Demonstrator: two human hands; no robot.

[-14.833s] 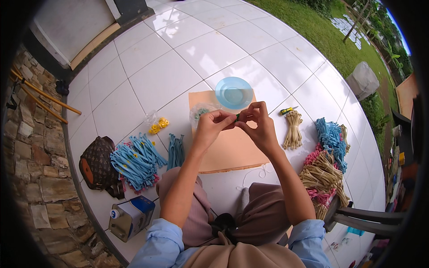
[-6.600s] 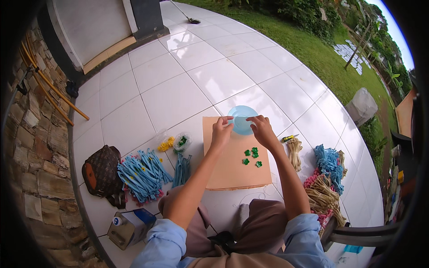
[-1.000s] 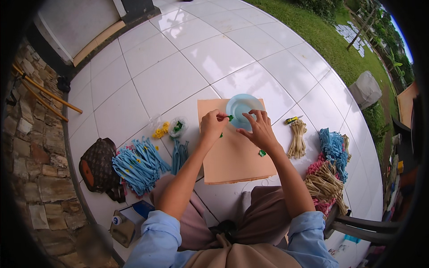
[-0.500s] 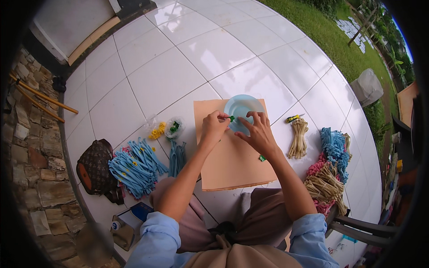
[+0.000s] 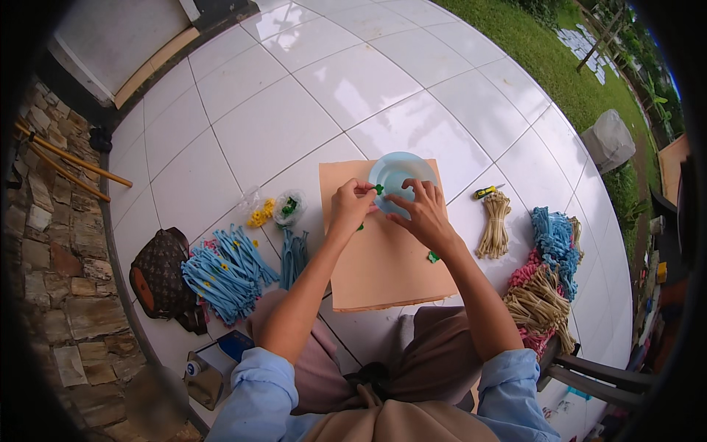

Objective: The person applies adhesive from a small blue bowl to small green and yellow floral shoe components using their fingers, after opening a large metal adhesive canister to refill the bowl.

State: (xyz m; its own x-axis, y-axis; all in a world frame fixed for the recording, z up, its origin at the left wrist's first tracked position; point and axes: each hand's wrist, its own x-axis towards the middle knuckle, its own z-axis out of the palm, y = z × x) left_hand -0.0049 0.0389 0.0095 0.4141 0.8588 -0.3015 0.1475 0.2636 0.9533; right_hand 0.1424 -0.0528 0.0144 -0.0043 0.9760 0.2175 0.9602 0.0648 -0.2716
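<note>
a person seated on a white tiled floor (image 5: 294, 96) works over a tan board (image 5: 387, 258). the left hand (image 5: 350, 206) has its grip pinched shut on a small green piece (image 5: 378, 189) at the near rim of a pale blue bowl (image 5: 398, 173), which sits on the far edge of the board. the right hand (image 5: 421, 210) rests on the bowl's near rim, fingers spread; whether its grip holds anything cannot be told. another green piece (image 5: 433, 257) lies on the board beside the right wrist. left of the board lie blue strips (image 5: 224, 271) and a brown bag (image 5: 158, 283); right of it, a tan fibre bundle (image 5: 495, 225).
</note>
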